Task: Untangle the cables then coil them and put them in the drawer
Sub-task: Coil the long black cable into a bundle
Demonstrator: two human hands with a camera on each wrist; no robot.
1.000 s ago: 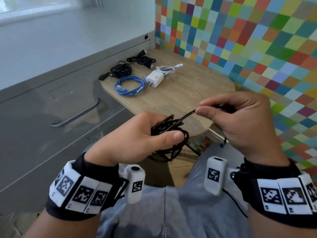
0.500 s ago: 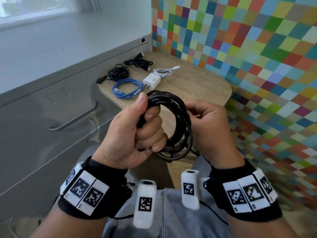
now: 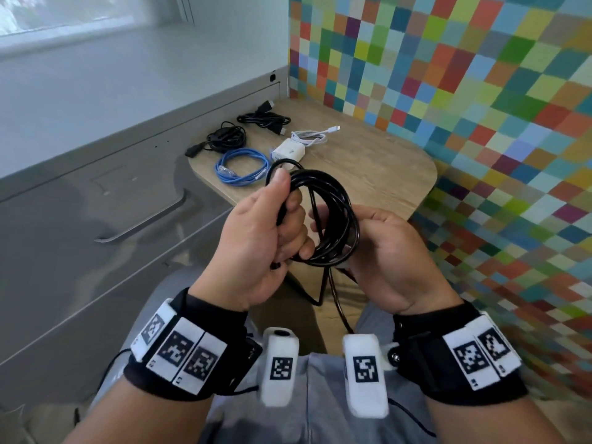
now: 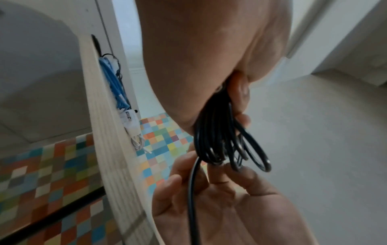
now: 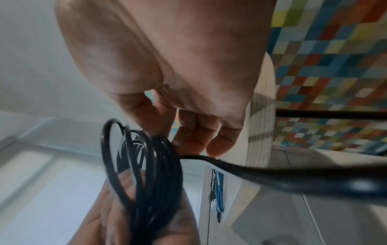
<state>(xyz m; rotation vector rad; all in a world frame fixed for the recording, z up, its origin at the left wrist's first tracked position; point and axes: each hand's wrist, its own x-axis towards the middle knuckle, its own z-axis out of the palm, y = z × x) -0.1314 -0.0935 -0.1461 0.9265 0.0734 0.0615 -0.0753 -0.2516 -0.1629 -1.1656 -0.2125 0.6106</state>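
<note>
The left hand [image 3: 259, 238] grips one side of a black cable [image 3: 333, 219] that is wound into a coil, with the fingers curled round the strands and the thumb [image 3: 278, 184] pressed on the top of the loop. The coil stands almost upright in the air between the two hands, over the person's lap and in front of the near edge of the table [image 3: 378, 174]. The right hand [image 3: 390, 254] holds the other side of the coil; its fingers are bent around the lower strands, and a loose end of the same cable hangs down from there past the palm. In the left wrist view the right hand [image 4: 220, 195] lies half open under the coil with the loose strand running across its fingers. On the table, well apart from the hands, lie a blue cable [image 3: 242, 168] in a coil, a white charger [image 3: 290, 150] just beside it with a white cable [image 3: 312, 136] behind, and two black cable bundles [image 3: 226, 139] [image 3: 266, 118] further back. To the left of the table there is a grey cabinet with a closed drawer [image 3: 105, 200] that has a long handle [image 3: 141, 224].
</note>
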